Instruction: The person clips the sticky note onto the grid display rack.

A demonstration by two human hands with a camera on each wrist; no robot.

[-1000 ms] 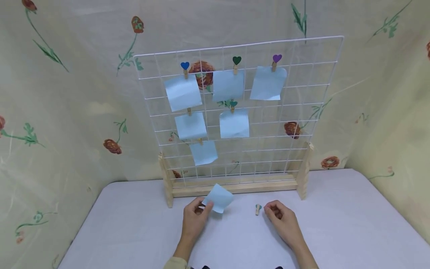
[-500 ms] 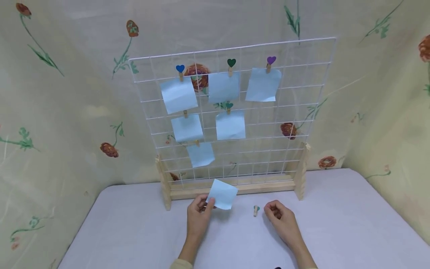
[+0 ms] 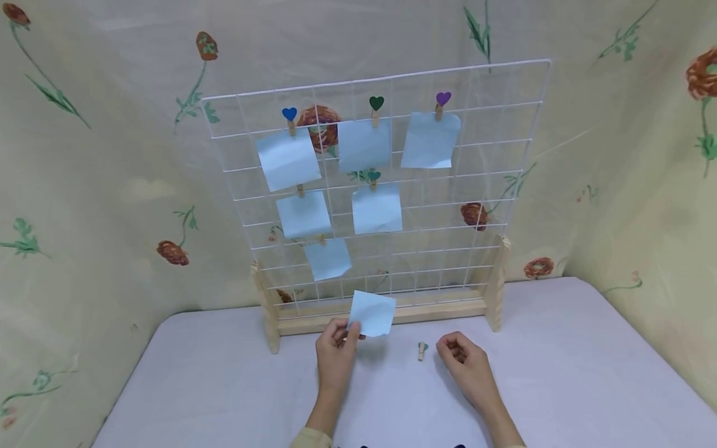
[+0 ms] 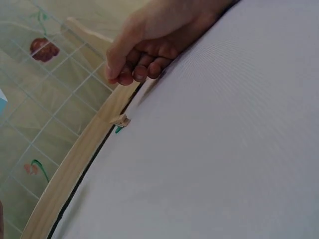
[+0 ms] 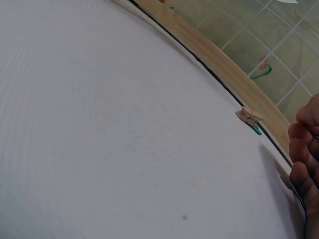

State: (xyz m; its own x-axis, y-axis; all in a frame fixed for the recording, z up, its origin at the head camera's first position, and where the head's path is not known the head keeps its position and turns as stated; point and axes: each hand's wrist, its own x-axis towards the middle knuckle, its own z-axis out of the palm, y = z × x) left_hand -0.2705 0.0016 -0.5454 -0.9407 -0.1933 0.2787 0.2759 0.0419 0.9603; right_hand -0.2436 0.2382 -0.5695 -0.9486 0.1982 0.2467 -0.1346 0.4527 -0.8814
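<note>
My left hand (image 3: pixel 336 351) pinches a light blue sticky note (image 3: pixel 373 313) by its lower left corner, thumb on the front. The note is raised in front of the rack's wooden base. A small wooden clothespin (image 3: pixel 422 351) with a green heart lies on the table between the hands; the right wrist view shows the clothespin (image 5: pixel 249 117) from the side. Just right of it, my right hand (image 3: pixel 465 361) rests on the table, fingers loosely curled and holding nothing. In the left wrist view the right hand (image 4: pixel 152 42) appears beyond the clothespin (image 4: pixel 121 121).
A white wire grid (image 3: pixel 448 249) stands in a wooden base (image 3: pixel 437 312) at the table's back. Several blue notes (image 3: pixel 377 208) hang from it on clothespins, such as one with a purple heart (image 3: pixel 443 99). Flowered cloth (image 3: pixel 112 186) surrounds the white table (image 3: pixel 213 373).
My left hand has lifted the sticky note slightly up and to the right, turning it more upright. The right hand and clothespin stay in place; the head view has shifted a little.
</note>
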